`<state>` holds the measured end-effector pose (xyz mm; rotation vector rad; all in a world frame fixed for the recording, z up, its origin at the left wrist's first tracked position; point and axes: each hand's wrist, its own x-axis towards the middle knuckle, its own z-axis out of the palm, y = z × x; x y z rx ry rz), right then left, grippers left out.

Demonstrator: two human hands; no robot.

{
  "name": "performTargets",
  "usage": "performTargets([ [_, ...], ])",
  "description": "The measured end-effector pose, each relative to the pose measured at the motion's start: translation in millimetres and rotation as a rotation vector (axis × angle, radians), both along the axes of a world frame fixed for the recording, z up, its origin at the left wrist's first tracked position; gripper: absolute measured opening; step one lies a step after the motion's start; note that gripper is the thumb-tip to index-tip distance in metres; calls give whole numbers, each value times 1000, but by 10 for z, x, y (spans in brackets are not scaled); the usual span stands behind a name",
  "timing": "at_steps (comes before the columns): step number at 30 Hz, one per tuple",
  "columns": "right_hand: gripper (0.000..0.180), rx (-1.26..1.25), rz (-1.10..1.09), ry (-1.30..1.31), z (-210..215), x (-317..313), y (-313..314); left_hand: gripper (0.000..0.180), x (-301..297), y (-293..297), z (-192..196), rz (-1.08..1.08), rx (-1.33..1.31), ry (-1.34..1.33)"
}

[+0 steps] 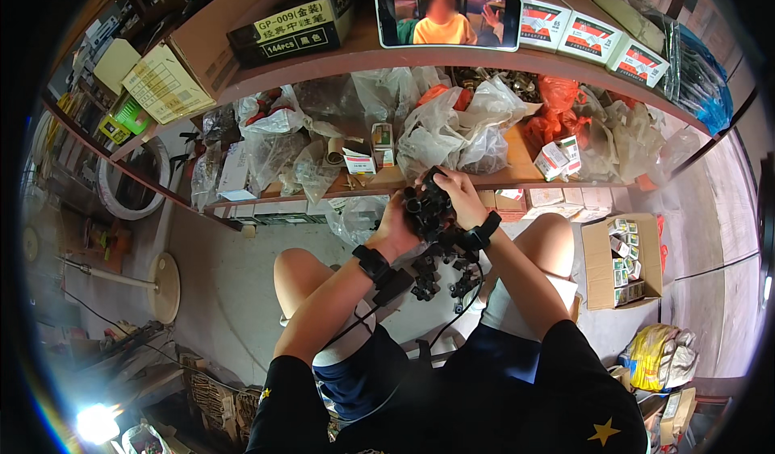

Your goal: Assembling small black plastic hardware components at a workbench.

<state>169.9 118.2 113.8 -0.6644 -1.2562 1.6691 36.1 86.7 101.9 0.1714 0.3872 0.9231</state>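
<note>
In front of the lower shelf edge, my left hand is closed round one side of a bunch of small black parts. Some of them look round and tube-like, but their exact kind cannot be made out. My right hand grips the same bunch from the other side, thumb and fingers over a black piece at its top. More dark clustered parts show lower down, between my knees; whether they join the held bunch is unclear. Each wrist wears a black strap, and a dark cable runs below them.
The lower shelf holds clear bags, red bags and small boxes. On the upper shelf a phone stands playing video, beside cartons. An open carton of small boxes is at right; a round stand base is at left.
</note>
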Motion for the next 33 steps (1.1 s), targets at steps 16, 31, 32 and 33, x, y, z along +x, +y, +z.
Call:
performTargets([
  [16,21,-241,-211,543,-145,-69,133,47,-65,8,-96,57,-104,123],
  [31,16,-432,-349,347,-346,-65,64,49,-797,-129,-7,286,-8,136],
  [32,15,-449,-345,306,-359,-66,31,46,-844,-136,-23,298,-11,132],
  [33,14,-465,-341,265,-367,-69,10,43,-885,-143,-40,310,-15,128],
])
